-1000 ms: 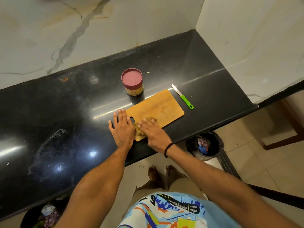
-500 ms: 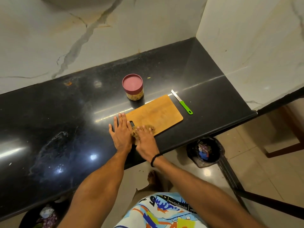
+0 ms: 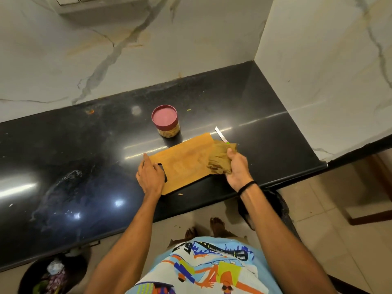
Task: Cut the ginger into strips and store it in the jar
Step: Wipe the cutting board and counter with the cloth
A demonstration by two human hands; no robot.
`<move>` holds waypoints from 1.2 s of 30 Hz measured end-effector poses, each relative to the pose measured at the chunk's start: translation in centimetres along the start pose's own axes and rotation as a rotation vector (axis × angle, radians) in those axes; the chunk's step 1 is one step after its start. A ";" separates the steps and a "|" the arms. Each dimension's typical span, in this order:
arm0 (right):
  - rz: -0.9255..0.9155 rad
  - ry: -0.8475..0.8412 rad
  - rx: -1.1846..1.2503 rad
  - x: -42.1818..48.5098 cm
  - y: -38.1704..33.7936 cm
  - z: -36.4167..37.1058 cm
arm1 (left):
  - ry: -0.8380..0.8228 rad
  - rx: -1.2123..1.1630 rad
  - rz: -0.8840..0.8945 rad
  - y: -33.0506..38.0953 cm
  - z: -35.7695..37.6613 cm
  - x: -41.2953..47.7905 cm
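Note:
A wooden cutting board point(image 3: 186, 160) lies on the black counter near its front edge. My left hand point(image 3: 149, 175) grips the board's handle end at the left. My right hand point(image 3: 237, 169) holds a crumpled brownish cloth point(image 3: 220, 159) against the board's right end. A jar point(image 3: 166, 122) with a closed dark-pink lid stands behind the board, with pale strips visible inside. A knife point(image 3: 220, 135) lies at the board's far right corner, its green handle mostly hidden by the cloth. No loose ginger shows on the board.
The black counter point(image 3: 74, 166) is wet and smeared at the left. Marble walls close in the back and the right. A small scrap point(image 3: 180, 194) lies by the counter's front edge. Waste bins point(image 3: 53, 274) stand on the floor below.
My right hand swept the cloth from the board's left end across to its right end. My left hand shifted from flat on the counter to gripping the board's handle.

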State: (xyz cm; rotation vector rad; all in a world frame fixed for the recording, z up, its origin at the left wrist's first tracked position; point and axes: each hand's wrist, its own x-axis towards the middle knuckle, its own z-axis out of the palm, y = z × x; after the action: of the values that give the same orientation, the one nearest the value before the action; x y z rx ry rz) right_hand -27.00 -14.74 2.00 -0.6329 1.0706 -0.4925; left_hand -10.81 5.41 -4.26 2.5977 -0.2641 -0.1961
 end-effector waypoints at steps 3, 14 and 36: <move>-0.370 0.191 -0.474 2.2 -3.1 -2.1 | 0.036 -0.014 -0.100 1.2 0.0 -0.6; -0.816 0.279 -1.528 8.5 -3.4 -5.2 | 0.112 -0.145 -0.233 3.4 -0.2 -2.4; -0.680 0.240 -1.756 8.4 -2.2 2.9 | -0.053 -0.272 -0.022 8.2 -1.1 6.3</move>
State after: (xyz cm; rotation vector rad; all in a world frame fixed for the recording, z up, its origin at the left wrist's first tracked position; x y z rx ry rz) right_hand -21.11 -21.09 -0.93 -2.5782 1.3334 -0.0538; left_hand -5.73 -2.43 0.27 2.3295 -0.2115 -0.2883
